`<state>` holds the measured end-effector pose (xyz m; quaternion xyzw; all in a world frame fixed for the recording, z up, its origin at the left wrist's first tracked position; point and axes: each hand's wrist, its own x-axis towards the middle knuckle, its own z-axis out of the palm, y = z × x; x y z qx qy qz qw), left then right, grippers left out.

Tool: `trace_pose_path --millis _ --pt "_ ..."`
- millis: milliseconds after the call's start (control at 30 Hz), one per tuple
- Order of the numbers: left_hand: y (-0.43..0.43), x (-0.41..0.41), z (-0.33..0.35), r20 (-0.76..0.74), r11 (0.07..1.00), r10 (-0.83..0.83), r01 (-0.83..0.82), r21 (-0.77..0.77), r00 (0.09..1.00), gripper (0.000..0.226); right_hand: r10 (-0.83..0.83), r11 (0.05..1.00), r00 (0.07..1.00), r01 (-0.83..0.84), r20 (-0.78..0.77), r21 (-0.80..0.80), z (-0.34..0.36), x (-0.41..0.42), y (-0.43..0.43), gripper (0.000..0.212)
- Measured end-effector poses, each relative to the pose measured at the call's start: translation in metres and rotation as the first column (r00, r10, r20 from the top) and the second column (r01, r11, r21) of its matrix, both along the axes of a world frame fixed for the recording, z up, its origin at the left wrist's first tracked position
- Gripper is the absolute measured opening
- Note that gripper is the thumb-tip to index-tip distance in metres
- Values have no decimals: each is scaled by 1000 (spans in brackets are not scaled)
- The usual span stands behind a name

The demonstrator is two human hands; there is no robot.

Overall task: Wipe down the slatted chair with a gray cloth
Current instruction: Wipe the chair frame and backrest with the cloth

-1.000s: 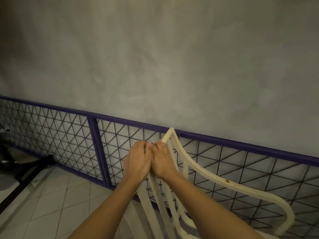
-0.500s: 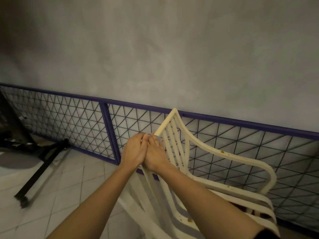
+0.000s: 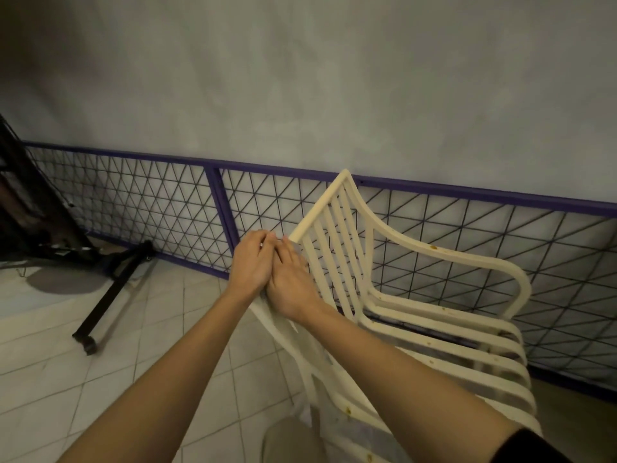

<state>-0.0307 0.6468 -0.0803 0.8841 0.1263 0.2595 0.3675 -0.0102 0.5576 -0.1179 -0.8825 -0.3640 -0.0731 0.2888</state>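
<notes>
Mottled gray plaster wall (image 3: 300,78), purple-framed triangular wire mesh (image 3: 133,202), cream plastic slatted chair (image 3: 417,259) beside it, left hand (image 3: 253,265) curled at the backrest's near corner, its grip hidden, right hand (image 3: 290,285) straight-fingered, pressing thin pale cloth (image 3: 273,317) onto the same rail

Dim, yellowish light is falling over the slatted chair (image 3: 467,259). Behind the chair's armrest, murky shadow (image 3: 497,290) is gathering on the wall (image 3: 300,78) below the purple rail (image 3: 267,167), which is bowing with lens distortion. Far up-left of the chair the corner is darkening. The chair's near edge is blurring.
</notes>
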Motion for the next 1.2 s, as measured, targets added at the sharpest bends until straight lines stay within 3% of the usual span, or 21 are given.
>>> trace_pose_path --millis 167,400,633,867,1200 --pt "-3 -16 -7 29 997 -26 28 -68 999 27 22 1000 999 -22 35 -2 -8 -18 -1 71" --pt "-16 -48 -25 175 987 3 25 -160 985 21 63 981 997 -53 -44 185 -17 -54 -15 59" --pt "-33 -64 -33 221 995 -53 34 89 974 21 54 950 989 -8 -138 314 -53 -73 -20 69" --pt "-38 -69 -41 209 974 -87 39 224 974 41 -4 977 948 72 -319 202 -121 -80 -87 49" --pt "-61 -101 -77 99 768 -128 35 640 987 24 -11 996 936 40 -351 75 -148 -85 -185 39"
